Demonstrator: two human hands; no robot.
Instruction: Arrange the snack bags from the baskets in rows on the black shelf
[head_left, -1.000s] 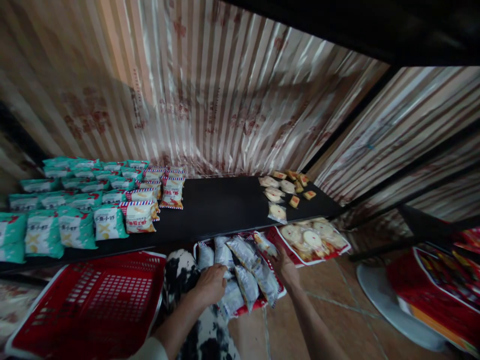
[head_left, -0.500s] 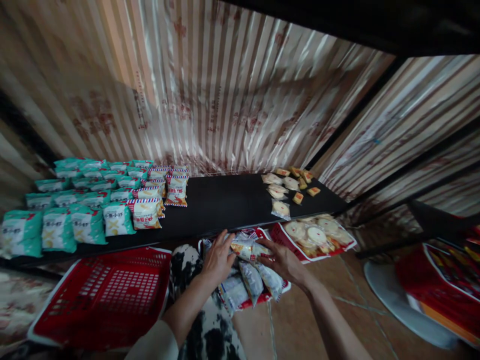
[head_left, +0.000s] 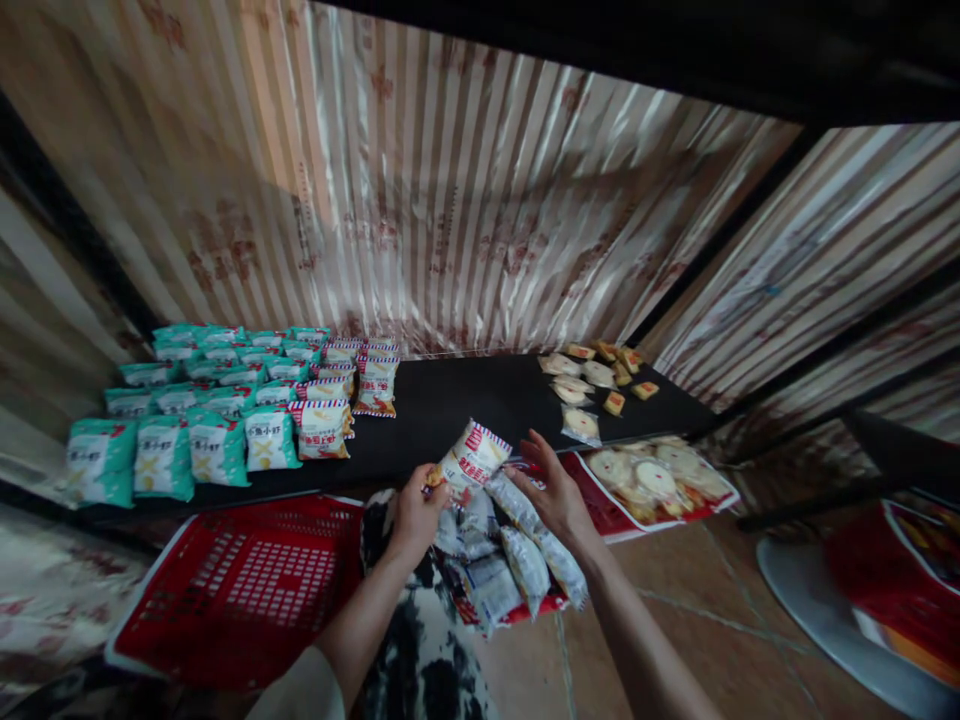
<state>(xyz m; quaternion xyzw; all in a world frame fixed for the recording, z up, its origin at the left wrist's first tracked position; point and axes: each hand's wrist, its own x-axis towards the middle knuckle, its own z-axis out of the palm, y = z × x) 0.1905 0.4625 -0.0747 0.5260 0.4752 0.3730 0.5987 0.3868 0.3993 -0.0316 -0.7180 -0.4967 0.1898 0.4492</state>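
A white, red and blue snack packet [head_left: 474, 455] is gripped at its lower left end by my left hand [head_left: 417, 515]. My right hand [head_left: 553, 490], fingers apart, is just right of that packet, over a red basket [head_left: 541, 606] heaped with more snack packets [head_left: 491, 585]. Rows of teal-and-white packets [head_left: 219, 446] stand on the left of the black shelf [head_left: 465, 392]. Beside them are several packets [head_left: 322, 428] in the same white, red and blue wrapping as the held one.
Wrapped round biscuits [head_left: 579, 422] and small yellow packets [head_left: 613, 402] lie on the shelf's right part. Below are a red perforated basket [head_left: 277, 580] on the left and a basket of round biscuits [head_left: 654, 482] on the right. A striped sheet [head_left: 420, 200] hangs behind the shelf; a dark upper shelf [head_left: 675, 60] overhangs.
The packet was between both hands low over the basket. Now my left hand has raised and tilted it, while my right hand has come off it. The camera view has shifted slightly left.
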